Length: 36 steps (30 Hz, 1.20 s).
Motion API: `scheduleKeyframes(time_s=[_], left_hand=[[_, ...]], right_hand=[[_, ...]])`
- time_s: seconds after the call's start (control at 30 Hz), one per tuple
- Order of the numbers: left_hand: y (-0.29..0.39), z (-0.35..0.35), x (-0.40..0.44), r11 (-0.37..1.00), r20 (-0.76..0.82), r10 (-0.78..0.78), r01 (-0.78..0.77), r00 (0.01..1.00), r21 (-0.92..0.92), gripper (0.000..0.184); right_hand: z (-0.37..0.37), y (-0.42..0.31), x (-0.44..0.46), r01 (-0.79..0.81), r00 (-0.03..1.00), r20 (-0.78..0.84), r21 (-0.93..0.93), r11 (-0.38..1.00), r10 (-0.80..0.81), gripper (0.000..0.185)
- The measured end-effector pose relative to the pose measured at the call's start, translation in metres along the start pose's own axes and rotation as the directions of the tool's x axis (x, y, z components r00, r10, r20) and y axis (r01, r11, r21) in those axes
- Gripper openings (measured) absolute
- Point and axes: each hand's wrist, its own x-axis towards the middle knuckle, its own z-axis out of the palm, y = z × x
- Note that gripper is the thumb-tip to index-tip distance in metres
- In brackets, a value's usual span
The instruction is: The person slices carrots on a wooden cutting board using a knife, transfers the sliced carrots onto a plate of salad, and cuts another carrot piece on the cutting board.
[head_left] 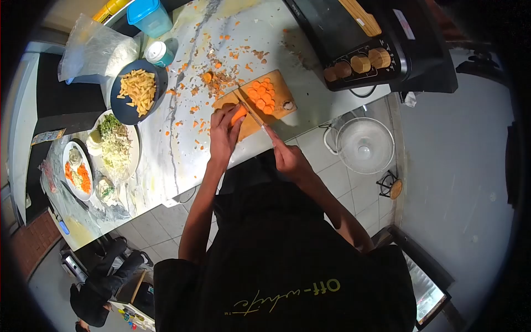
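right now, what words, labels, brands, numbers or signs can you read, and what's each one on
"Off-white", with a small "TM": upside down on the black T-shirt.
Too small to read: markings around the knobs of the black countertop oven, and its pale sticker.
Too blurred: any print on the yellow package.

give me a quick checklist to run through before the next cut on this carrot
1. Knife gripped in the right hand: ok.
2. Carrot held by the left hand: ok.
3. Carrot over the cutting board: ok.
4. Room on the board for more slices: ok, some bare wood shows.
5. Counter free of peelings: not ok, scattered around the board.
6. Left fingertips tucked clear of the blade: cannot tell, too small.
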Motion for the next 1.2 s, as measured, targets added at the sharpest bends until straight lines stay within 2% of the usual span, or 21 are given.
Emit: scheduleKeyframes(time_s=[0.03,0.07,0.1,0.23,0.3,0.43,0.5,0.63,0.7,0.73,0.9,1.03,1.1,1.13,1.2], left_hand=[[0.0,-0.001,0.0,0.999,-0.012,0.031,-0.03,0.999,0.03,0.038],[0.0,0.0,0.0,0.999,-0.015,-0.037,0.037,0.999,0.012,0.036],[-0.003,0.001,-0.001,0.999,-0.009,-0.04,0.04,0.999,0.01,0.036],[-0.008,0.002,0.0,0.998,-0.038,-0.052,0.051,0.998,-0.026,0.033],[-0.007,0.001,0.0,0.999,-0.026,-0.043,0.042,0.999,-0.031,0.032],[-0.007,0.001,0.0,0.999,-0.013,-0.038,0.038,0.999,-0.014,0.031],[-0.007,0.0,0.001,0.999,0.005,-0.04,0.04,0.999,-0.01,0.03],[-0.006,-0.001,0.002,1.0,0.013,-0.024,0.024,1.0,-0.011,0.03],[-0.007,-0.002,0.002,0.999,0.035,-0.038,0.038,0.999,-0.011,0.03],[-0.007,-0.004,0.002,1.0,0.035,-0.017,0.017,0.999,0.001,0.03],[-0.01,-0.001,0.003,0.999,0.056,-0.012,0.014,0.998,-0.044,0.028],[-0.006,-0.001,0.003,0.996,0.042,0.06,-0.057,0.997,-0.063,0.028],[-0.003,-0.003,0.003,0.998,0.072,-0.049,0.052,0.996,-0.044,0.028],[-0.003,0.0,0.002,0.99,0.051,-0.076,0.082,0.996,-0.114,0.029],[-0.005,0.0,0.003,0.995,0.061,-0.052,0.057,0.997,-0.088,0.03]], right_hand=[[0.0,-0.002,0.002,-0.002,1.0,0.001,-0.003,1.0,0.002,0.059],[-0.001,-0.003,0.002,-0.132,0.987,0.088,-0.056,0.99,0.137,0.061],[-0.002,-0.007,0.002,-0.256,0.947,0.167,-0.118,0.959,0.274,0.063],[0.008,-0.004,0.0,-0.189,0.971,0.124,-0.133,0.973,0.206,0.069],[0.007,-0.011,0.002,-0.291,0.926,0.175,-0.234,0.928,0.335,0.074],[0.01,-0.012,-0.002,-0.303,0.915,0.177,-0.289,0.908,0.362,0.078],[0.012,-0.012,-0.002,-0.26,0.923,0.163,-0.405,0.877,0.349,0.081],[0.014,-0.013,0.0,-0.242,0.946,0.111,-0.376,0.894,0.303,0.083],[0.007,-0.022,0.005,-0.347,0.867,0.21,-0.396,0.85,0.452,0.084],[0.011,-0.017,0.002,-0.362,0.863,0.203,-0.392,0.846,0.463,0.084],[0.02,-0.004,-0.004,-0.266,0.94,0.113,-0.344,0.9,0.321,0.083],[0.012,-0.01,-0.002,-0.343,0.896,0.169,-0.323,0.882,0.41,0.082],[0.017,-0.004,-0.005,-0.252,0.948,0.111,-0.309,0.917,0.298,0.081],[0.018,-0.003,-0.006,-0.261,0.948,0.1,-0.306,0.916,0.303,0.081],[0.018,-0.002,-0.006,-0.261,0.947,0.106,-0.293,0.92,0.302,0.081]])
